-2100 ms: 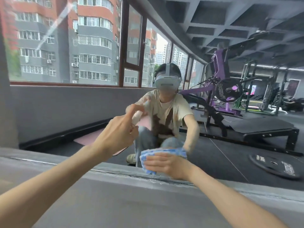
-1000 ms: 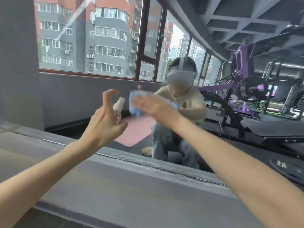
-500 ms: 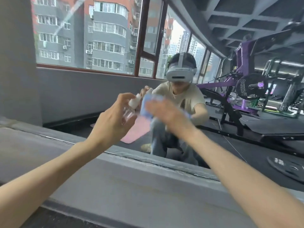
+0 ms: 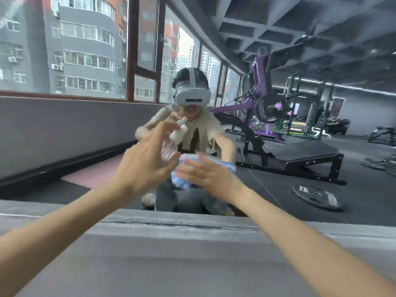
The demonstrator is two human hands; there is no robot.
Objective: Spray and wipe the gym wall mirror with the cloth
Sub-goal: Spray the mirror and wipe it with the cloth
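The wall mirror (image 4: 64, 133) fills the upper view and reflects me crouching in front of it. My left hand (image 4: 145, 166) grips a small clear spray bottle (image 4: 171, 144) with a white nozzle, held close to the glass and tilted to the upper right. Just right of it, my right hand (image 4: 210, 179) lies with spread, straight fingers on a blue and white cloth (image 4: 228, 166), pressing it flat against the mirror. Most of the cloth is hidden under the hand, and the hand is motion-blurred.
A grey ledge (image 4: 171, 254) runs under the mirror's lower edge, below my forearms. In the reflection there are windows at the left, a purple weight machine (image 4: 263, 108), a black bench (image 4: 304, 155) and a weight plate (image 4: 317, 197) on the floor.
My right hand has slid the cloth down the glass from about head height of the reflection to its knees. The left hand keeps hold of the bottle and stays beside it.
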